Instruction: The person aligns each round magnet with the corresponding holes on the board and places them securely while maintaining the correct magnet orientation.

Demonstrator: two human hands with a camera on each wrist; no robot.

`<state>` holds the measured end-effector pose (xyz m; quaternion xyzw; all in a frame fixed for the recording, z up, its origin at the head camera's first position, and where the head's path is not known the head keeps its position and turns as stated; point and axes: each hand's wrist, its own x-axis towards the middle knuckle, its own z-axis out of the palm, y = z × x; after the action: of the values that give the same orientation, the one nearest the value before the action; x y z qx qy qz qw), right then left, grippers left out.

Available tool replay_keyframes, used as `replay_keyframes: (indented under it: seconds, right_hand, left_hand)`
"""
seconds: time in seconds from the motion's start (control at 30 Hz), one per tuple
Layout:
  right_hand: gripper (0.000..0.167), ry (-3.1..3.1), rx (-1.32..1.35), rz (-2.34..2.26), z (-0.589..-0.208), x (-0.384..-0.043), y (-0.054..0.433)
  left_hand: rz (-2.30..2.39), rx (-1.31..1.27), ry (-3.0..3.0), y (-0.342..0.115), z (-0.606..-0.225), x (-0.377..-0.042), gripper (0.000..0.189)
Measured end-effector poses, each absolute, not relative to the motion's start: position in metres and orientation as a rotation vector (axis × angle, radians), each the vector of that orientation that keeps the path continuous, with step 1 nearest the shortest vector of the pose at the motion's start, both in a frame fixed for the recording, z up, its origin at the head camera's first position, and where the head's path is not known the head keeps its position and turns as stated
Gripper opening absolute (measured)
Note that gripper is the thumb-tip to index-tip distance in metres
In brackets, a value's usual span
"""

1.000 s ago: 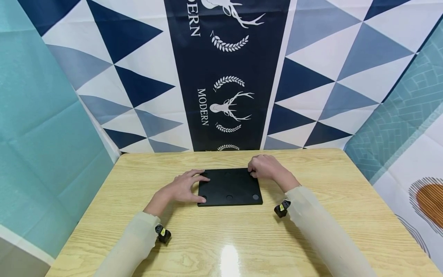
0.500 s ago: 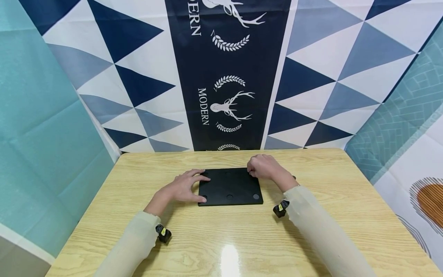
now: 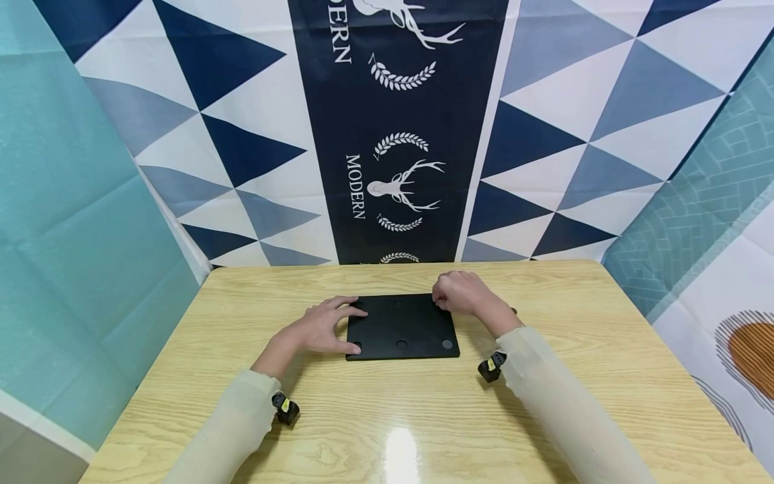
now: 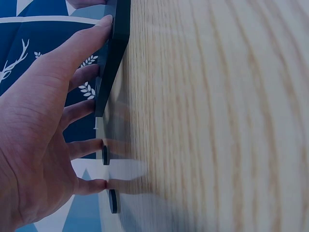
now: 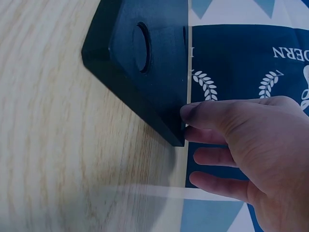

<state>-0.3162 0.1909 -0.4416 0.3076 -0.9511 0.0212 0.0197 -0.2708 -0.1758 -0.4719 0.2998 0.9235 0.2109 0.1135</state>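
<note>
Board (image 3: 396, 324) flat on table (image 3: 338, 410), between the hands. Left hand (image 3: 320, 328) spread, thumb and fingertips at its left side. Right hand (image 3: 465, 294) at the far right corner, thumb and forefinger close together; cannot tell whether they pinch or merely press. Two discs (image 4: 114, 201) by the left fingertips. Board looks stiff, light, rather smooth (likely to skid if nudged); best held by opposite edges, clear of its round recesses (image 3: 402, 344).
</note>
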Motion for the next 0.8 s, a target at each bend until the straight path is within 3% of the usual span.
replay_keyframes:
  seconds: [0.3, 0.8]
  right_hand:
    - [0.005, -2.944, 0.928, 0.083, -0.444, -0.315, 0.193]
    - [0.007, -2.931, 0.922, 0.101, -0.446, -0.314, 0.195]
  left_hand:
    - [0.653, 0.910, 2.731, -0.183, -0.493, -0.283, 0.082]
    - [0.586, 0.846, 2.716, -0.173, -0.468, -0.268, 0.078]
